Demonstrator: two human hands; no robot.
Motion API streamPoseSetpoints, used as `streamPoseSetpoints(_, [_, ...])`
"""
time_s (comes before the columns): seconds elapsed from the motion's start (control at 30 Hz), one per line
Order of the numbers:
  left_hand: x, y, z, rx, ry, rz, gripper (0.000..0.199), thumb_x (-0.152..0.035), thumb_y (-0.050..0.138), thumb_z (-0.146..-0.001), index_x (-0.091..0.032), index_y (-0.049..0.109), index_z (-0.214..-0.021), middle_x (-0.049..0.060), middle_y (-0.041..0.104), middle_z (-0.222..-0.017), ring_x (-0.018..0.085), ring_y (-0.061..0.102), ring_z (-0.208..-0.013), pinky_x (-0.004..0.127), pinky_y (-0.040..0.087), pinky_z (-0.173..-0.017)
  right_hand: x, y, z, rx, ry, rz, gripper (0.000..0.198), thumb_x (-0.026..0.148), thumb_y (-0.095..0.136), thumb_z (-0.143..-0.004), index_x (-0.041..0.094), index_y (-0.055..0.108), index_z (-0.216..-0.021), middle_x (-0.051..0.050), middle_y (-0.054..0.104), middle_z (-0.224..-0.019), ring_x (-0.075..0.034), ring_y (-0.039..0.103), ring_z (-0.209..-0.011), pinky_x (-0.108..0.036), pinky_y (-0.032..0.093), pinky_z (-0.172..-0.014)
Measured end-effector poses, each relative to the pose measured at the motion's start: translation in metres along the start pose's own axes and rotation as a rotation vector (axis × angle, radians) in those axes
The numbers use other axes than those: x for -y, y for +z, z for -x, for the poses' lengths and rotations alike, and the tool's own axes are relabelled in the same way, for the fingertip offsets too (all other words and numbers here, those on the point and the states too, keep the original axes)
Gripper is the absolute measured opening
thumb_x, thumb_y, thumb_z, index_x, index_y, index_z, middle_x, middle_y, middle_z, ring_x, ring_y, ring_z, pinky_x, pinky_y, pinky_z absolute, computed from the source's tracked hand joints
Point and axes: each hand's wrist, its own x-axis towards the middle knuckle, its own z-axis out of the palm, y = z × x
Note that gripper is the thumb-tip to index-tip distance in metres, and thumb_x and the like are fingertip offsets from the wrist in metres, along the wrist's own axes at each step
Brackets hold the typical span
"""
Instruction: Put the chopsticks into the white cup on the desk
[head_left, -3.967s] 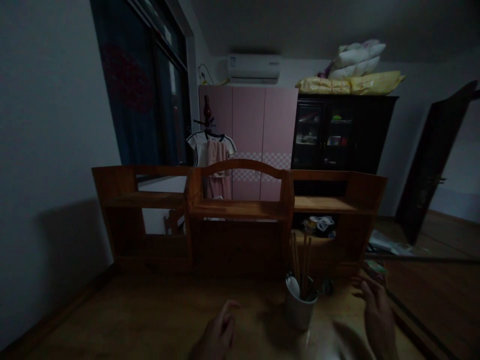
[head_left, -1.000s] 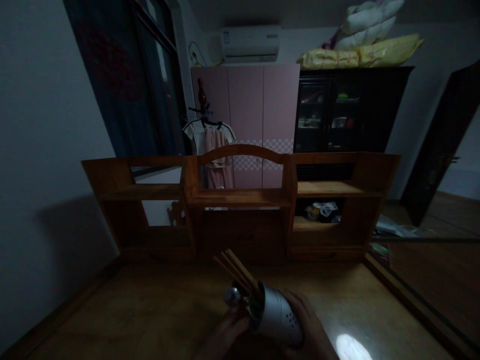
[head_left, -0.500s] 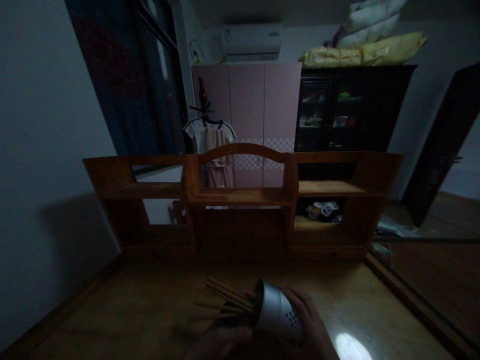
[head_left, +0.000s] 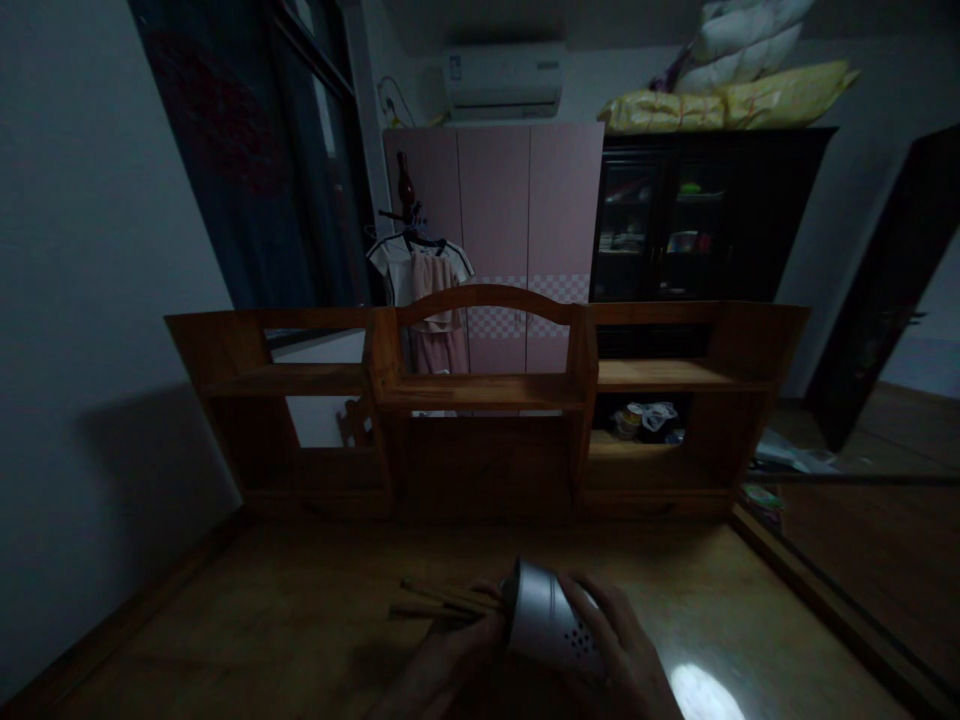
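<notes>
Tipped on its side with the mouth to the left, a silvery perforated utensil holder (head_left: pixel 544 615) is gripped by my right hand (head_left: pixel 619 640), whose fingers curl over its far side and base. Several thin wooden chopsticks (head_left: pixel 431 597) poke out leftward from the mouth. Around them at the rim my left hand (head_left: pixel 457 650) is closed. The ends inside the holder are hidden. Both hands hover over the near part of the wooden desk (head_left: pixel 300 600).
A wooden shelf unit (head_left: pixel 480 395) spans the desk's back edge. A raised wooden rim (head_left: pixel 810 610) runs along the right side, and a white wall (head_left: pixel 97 400) closes the left. A bright light patch (head_left: pixel 703 692) lies near the right hand.
My left hand has moved up and closed round the chopsticks, which are bunched closer together. The holder in my right hand has hardly shifted.
</notes>
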Motion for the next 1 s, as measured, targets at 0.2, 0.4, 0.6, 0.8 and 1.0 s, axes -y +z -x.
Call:
streamPoseSetpoints(0.2, [-0.005, -0.003, 0.005, -0.001, -0.087, 0.025, 0.015, -0.011, 0.07, -0.074, -0.015, 0.074, -0.088, 0.013, 0.072, -0.099, 0.03, 0.061, -0.109, 0.039, 0.043, -0.1, 0.004, -0.009, -0.001, -0.009, -0.204, 0.196, 0.076, 0.002, 0.051, -0.072, 0.02, 0.038, -0.144, -0.013, 0.04, -0.143, -0.034, 0.04, -0.128, -0.05, 0.047, -0.096])
streamPoseSetpoints(0.4, [-0.005, -0.01, 0.0, 0.054, -0.134, 0.085, 0.015, -0.009, 0.064, -0.079, -0.006, 0.073, -0.09, 0.015, 0.072, -0.097, 0.027, 0.066, -0.098, 0.038, 0.046, -0.096, 0.001, -0.02, -0.005, -0.001, -0.306, 0.293, 0.075, -0.003, 0.047, -0.072, 0.021, 0.04, -0.143, -0.013, 0.035, -0.146, -0.036, 0.032, -0.134, -0.055, 0.043, -0.1])
streamPoseSetpoints(0.6, [-0.006, -0.009, 0.003, 0.084, -0.171, 0.158, 0.014, -0.01, 0.063, -0.08, -0.007, 0.072, -0.091, 0.014, 0.072, -0.097, 0.027, 0.066, -0.097, 0.043, 0.043, -0.099, 0.0, -0.022, -0.007, -0.014, -0.315, 0.264, 0.075, -0.005, 0.045, -0.073, 0.021, 0.04, -0.143, -0.012, 0.035, -0.147, -0.036, 0.032, -0.134, -0.055, 0.043, -0.101])
streamPoseSetpoints(0.8, [-0.008, -0.004, 0.001, 0.037, -0.123, 0.185, 0.012, -0.008, 0.065, -0.077, -0.007, 0.072, -0.087, 0.015, 0.072, -0.097, 0.028, 0.066, -0.097, 0.047, 0.04, -0.103, -0.007, -0.019, -0.005, -0.008, -0.236, 0.231, 0.072, -0.002, 0.047, -0.076, 0.022, 0.038, -0.144, -0.011, 0.034, -0.148, -0.035, 0.032, -0.135, -0.054, 0.044, -0.102])
streamPoseSetpoints(1.0, [-0.008, -0.014, -0.006, -0.038, -0.049, 0.284, 0.013, -0.003, 0.061, -0.079, -0.007, 0.071, -0.084, 0.014, 0.072, -0.097, 0.029, 0.066, -0.102, 0.051, 0.039, -0.106, -0.011, -0.02, -0.004, 0.012, -0.141, 0.192, 0.073, 0.002, 0.05, -0.079, 0.025, 0.034, -0.146, -0.01, 0.035, -0.147, -0.034, 0.032, -0.136, -0.053, 0.046, -0.1])
